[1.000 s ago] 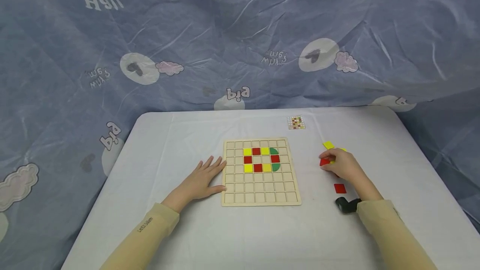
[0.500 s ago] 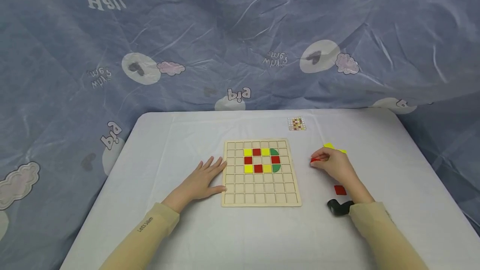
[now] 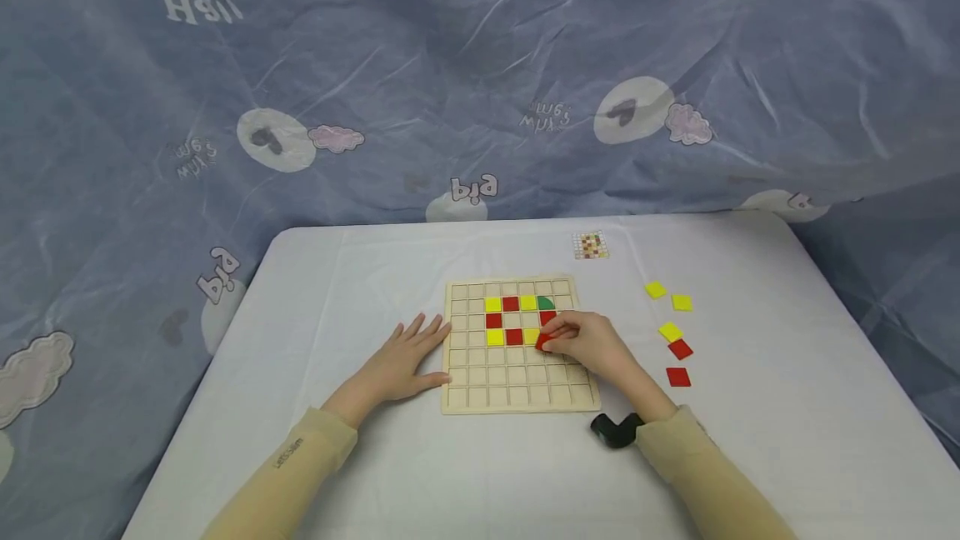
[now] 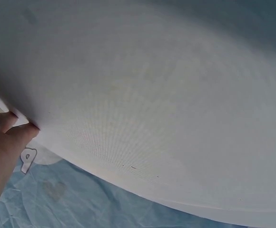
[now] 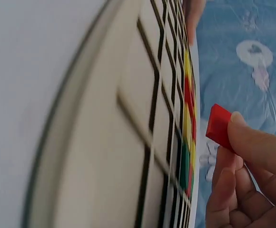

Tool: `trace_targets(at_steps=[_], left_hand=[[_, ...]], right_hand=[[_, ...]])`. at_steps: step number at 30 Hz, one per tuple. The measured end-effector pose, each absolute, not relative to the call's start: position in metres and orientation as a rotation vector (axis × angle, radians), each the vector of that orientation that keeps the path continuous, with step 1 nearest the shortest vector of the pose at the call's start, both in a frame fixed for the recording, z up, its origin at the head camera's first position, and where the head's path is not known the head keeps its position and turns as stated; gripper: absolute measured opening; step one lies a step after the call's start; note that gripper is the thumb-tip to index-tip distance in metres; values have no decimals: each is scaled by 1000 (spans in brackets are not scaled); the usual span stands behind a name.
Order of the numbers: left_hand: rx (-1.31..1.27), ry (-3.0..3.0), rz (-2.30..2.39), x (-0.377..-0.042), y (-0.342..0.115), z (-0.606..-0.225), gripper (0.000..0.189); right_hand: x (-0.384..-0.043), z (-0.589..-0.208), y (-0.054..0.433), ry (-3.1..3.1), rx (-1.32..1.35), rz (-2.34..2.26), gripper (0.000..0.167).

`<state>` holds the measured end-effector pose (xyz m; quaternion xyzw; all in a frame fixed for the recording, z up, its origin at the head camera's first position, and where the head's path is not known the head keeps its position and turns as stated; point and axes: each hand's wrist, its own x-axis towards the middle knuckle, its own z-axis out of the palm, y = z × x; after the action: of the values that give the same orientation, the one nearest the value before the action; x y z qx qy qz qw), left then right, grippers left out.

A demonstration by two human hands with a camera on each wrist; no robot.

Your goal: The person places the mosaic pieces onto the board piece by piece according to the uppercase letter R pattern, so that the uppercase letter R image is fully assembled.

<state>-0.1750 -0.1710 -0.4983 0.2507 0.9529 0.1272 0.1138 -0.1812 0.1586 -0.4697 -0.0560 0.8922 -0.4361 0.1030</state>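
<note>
Over the wooden grid board (image 3: 480, 398), my right hand (image 3: 592, 346) pinches a red square tile (image 5: 219, 126) between thumb and fingers. In the right wrist view the tile is held just above the board's surface. Red, yellow and green tiles sit in a ring of cells on the board, among them a rounded green tile (image 3: 546, 303); my right hand hides part of the ring's right side. My left hand (image 3: 397, 365) lies flat on the table with fingers spread, its fingertips touching the board's left edge.
Loose yellow tiles (image 3: 682, 302) and red tiles (image 3: 678, 377) lie to the right of the board. Behind it is a small pattern card (image 3: 591, 245). A black device (image 3: 617, 432) is at my right wrist. The white table (image 3: 360, 273) ends at a patterned blue cloth (image 3: 420, 90).
My right hand has carried the red tile left from the loose tiles to above the board. The loose tiles it covered are now visible. My left hand has stayed put.
</note>
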Motion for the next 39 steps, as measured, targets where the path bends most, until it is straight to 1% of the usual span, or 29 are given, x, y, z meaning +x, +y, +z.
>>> trace_targets(at_steps=[7, 15, 20, 27, 39], left_hand=[[728, 2801, 375, -173, -170, -499, 85], [722, 2798, 374, -175, -170, -500, 86], [722, 2797, 375, -174, -170, -500, 86], [727, 2797, 389, -175, -170, -499, 85], [725, 2809, 389, -177, -170, -505, 86]], right_hand=[[-174, -474, 118, 2579, -278, -1347, 10], [-177, -478, 93, 2594, -290, -1325, 8], [-177, -481, 86, 2636, -303, -1246, 6], [-177, -480, 83, 2759, -387, -1140, 6], [-172, -476, 79, 2819, -350, -1038, 4]])
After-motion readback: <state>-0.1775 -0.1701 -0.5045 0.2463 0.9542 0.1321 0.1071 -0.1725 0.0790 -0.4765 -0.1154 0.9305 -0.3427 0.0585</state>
